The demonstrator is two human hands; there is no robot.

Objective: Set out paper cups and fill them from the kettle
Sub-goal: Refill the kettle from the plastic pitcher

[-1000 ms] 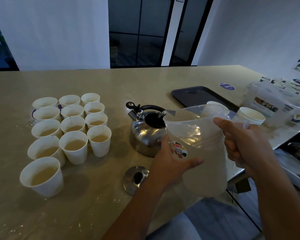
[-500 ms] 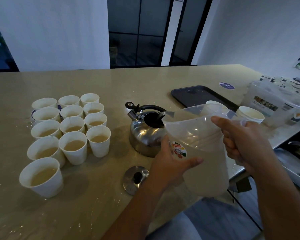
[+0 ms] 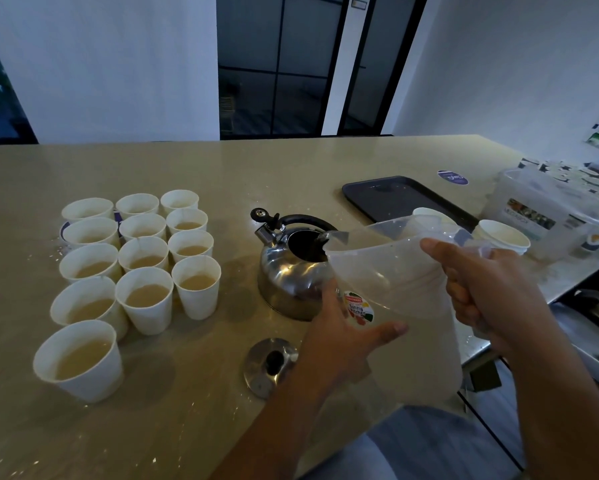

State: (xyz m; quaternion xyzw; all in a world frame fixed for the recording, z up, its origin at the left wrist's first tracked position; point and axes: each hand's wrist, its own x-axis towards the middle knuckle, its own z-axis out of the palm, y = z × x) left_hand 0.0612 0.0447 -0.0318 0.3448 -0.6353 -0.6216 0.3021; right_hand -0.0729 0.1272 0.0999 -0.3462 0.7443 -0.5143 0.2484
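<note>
Hands of a person at a beige counter point(image 3: 221, 168) hold a translucent plastic pitcher point(image 3: 395, 292) tipped toward the left, its spout over the open mouth of a steel kettle point(image 3: 287, 278). The left hand point(image 3: 339, 337) cups the pitcher's near side from below, thumb stretched across the wall beside a coloured sticker; the right hand point(image 3: 481, 289) is curled round the handle on the pitcher's right. Pale, cloudy liquid sits in the pitcher's lower part. The kettle stands mid-counter, lid off; that lid point(image 3: 268, 367) lies flat on the counter just near of it, by the left forearm. To the left, well apart from the kettle, thirteen white paper cups point(image 3: 142, 268) stand upright in a close cluster, most showing tan liquid inside. On the far right lie a dark tray point(image 3: 388, 199), more stacked cups point(image 3: 502, 237) and clear plastic containers point(image 3: 547, 209).
</note>
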